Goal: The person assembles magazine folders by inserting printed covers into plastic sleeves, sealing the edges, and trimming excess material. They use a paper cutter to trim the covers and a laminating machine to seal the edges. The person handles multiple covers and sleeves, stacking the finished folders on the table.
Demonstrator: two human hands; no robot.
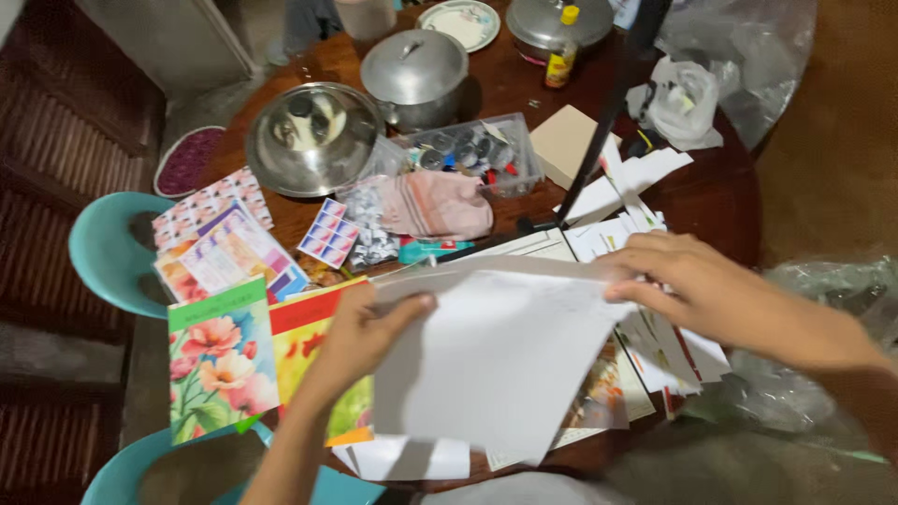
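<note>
A large white sheet of paper (pixel 496 360) is lifted over the near part of a round dark wooden table (pixel 720 201). My left hand (pixel 360 332) grips its left edge with the thumb on top. My right hand (pixel 678 271) pinches its upper right corner. Under and around the sheet lie more white papers (pixel 617 234) and printed cards. A floral-print card (pixel 220 360) and a red and yellow card (pixel 304 337) lie just left of my left hand.
Farther back stand a metal bowl (pixel 311 138), a lidded metal pot (pixel 414 73), a clear box of small items (pixel 472 154), a pink cloth (pixel 435 206), a yellow-capped bottle (pixel 562 51) and plastic bags (pixel 683 103). Teal chairs (pixel 112 252) stand at the left. A black rod (pixel 608 117) slants over the table.
</note>
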